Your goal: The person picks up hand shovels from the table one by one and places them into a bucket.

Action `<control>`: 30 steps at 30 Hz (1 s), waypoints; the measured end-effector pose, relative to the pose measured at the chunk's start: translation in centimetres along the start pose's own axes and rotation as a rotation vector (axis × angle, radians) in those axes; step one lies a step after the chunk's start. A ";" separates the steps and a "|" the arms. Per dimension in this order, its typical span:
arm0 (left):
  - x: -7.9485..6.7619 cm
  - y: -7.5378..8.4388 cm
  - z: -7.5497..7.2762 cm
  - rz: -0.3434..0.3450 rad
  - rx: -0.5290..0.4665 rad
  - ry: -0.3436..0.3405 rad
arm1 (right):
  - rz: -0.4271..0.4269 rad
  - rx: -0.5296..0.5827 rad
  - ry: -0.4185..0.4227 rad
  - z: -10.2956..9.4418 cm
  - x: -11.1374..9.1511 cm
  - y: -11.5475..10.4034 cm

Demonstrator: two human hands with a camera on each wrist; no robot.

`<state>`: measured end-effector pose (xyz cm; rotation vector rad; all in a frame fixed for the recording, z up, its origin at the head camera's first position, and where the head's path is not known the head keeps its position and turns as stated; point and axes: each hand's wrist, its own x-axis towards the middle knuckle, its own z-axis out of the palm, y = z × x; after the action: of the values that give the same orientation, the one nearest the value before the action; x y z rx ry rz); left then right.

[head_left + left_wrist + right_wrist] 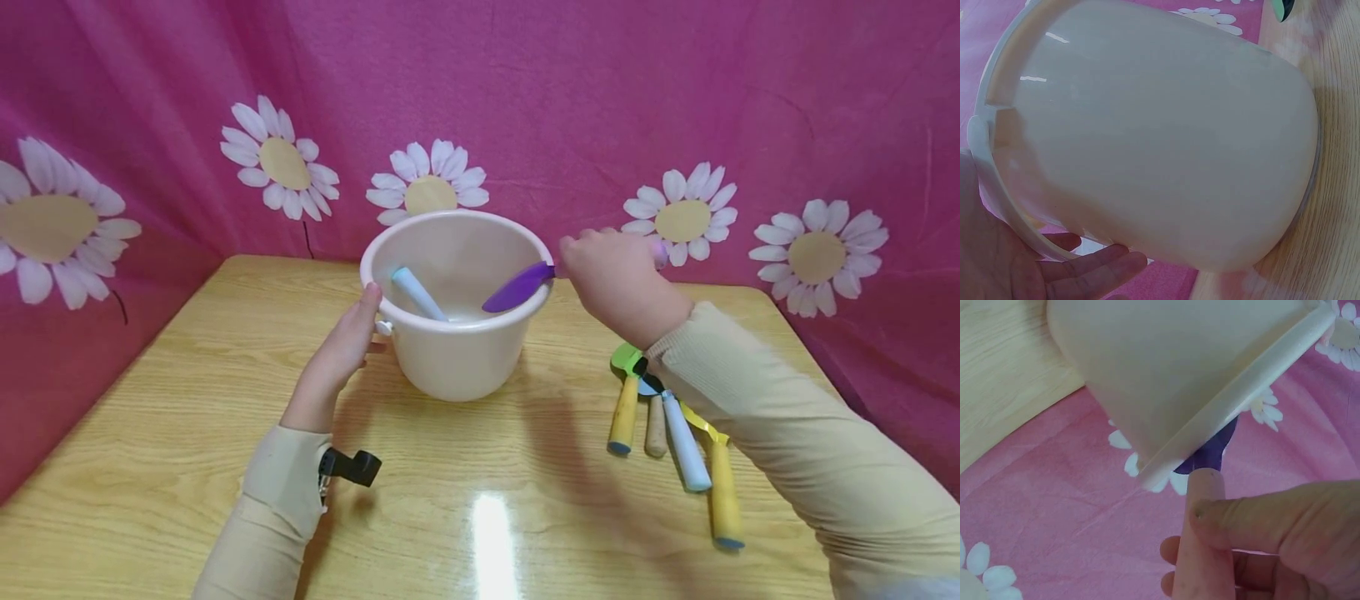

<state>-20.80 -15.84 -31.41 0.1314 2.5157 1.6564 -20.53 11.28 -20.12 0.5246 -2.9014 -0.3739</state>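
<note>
A pale pink bucket stands upright on the table. My left hand holds its rim at the left; in the left wrist view the fingers lie along the outer wall, while the thumb is at the rim in the head view. My right hand grips the pinkish handle of a purple trowel, whose blade reaches over the right rim into the bucket opening. Inside the bucket leans a light blue handle; its other end is hidden by the front wall.
Right of the bucket lie several hand tools: a green one with a yellow handle, a wooden handle, a light blue handle and a yellow-handled tool. My right forearm covers part of them. A pink daisy-print cloth hangs behind the wooden table.
</note>
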 end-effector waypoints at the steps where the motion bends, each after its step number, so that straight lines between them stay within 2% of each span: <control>1: 0.0 0.0 0.1 -0.001 -0.001 0.003 | -0.006 -0.006 0.011 0.1 0.1 -0.2; 6: 0.0 0.1 0.2 -0.002 -0.006 0.010 | -0.057 -0.061 0.076 0.4 0.6 -0.9; 11: -0.1 0.2 0.3 -0.015 -0.015 0.007 | -0.080 -0.114 0.094 0.2 0.9 -1.2; 16: -0.2 0.1 0.2 -0.025 -0.006 0.007 | -0.103 -0.134 0.051 0.0 1.3 -1.5; 20: -0.2 0.0 0.1 -0.039 0.006 0.013 | -0.189 -0.180 0.020 0.1 1.7 -2.2; 24: -0.2 -0.1 0.1 -0.042 0.004 0.021 | -0.261 -0.228 0.041 0.4 1.8 -2.8; 27: -0.2 0.0 0.3 -0.035 0.000 0.023 | -0.258 -0.246 0.068 0.5 1.7 -2.8; 30: -0.2 0.1 0.4 -0.036 0.006 0.024 | -0.241 -0.211 0.091 0.4 1.4 -2.5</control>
<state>-20.59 -15.48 -31.45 0.0665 2.5252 1.6465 -21.13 8.54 -21.06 0.8328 -2.6754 -0.6621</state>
